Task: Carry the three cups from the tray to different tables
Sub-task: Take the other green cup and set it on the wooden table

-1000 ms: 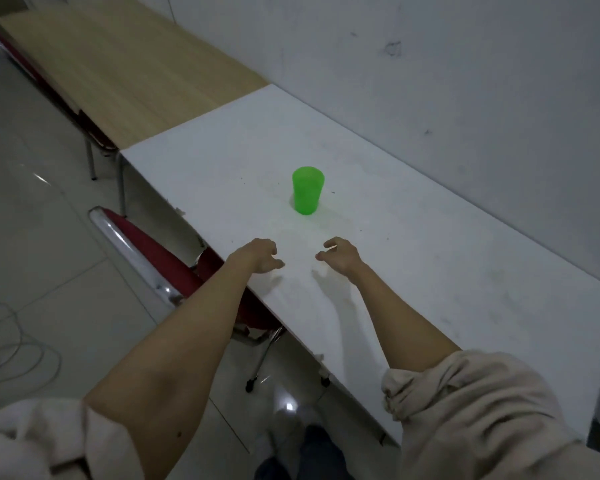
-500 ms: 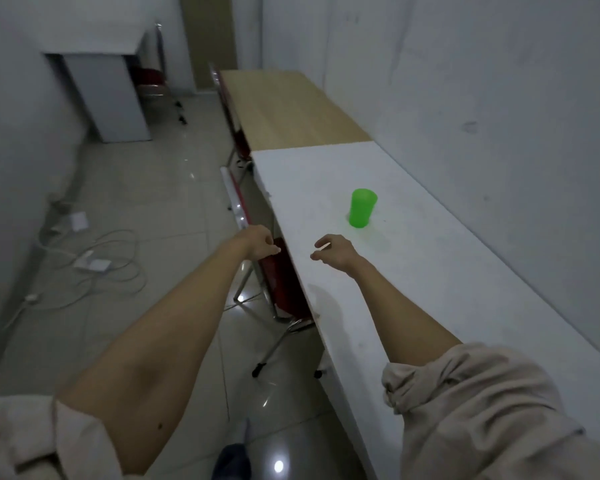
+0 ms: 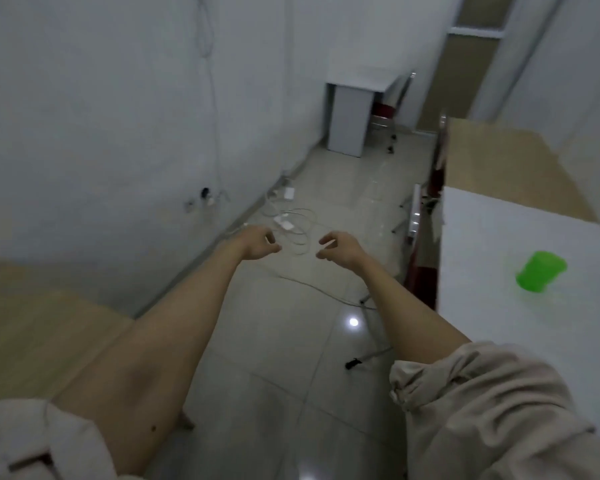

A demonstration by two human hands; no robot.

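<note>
A green cup (image 3: 540, 270) stands on the white table (image 3: 499, 306) at the right edge of the view, blurred by motion. My left hand (image 3: 257, 241) and my right hand (image 3: 340, 248) hang in the air over the tiled floor, well to the left of the cup. Both hands are empty, with the fingers loosely curled and apart. No tray and no other cup show in this frame.
A wooden table (image 3: 499, 157) adjoins the white one at the back. Another wooden tabletop (image 3: 32, 327) lies at the lower left. Red chairs (image 3: 420, 265) stand along the tables. Cables and adapters (image 3: 291, 223) lie on the floor by the left wall. A small white desk (image 3: 354, 109) stands far back.
The view has swung left, away from the white table. The green cup has slid from the centre to the right edge. Both hands now hover over the floor instead of the table.
</note>
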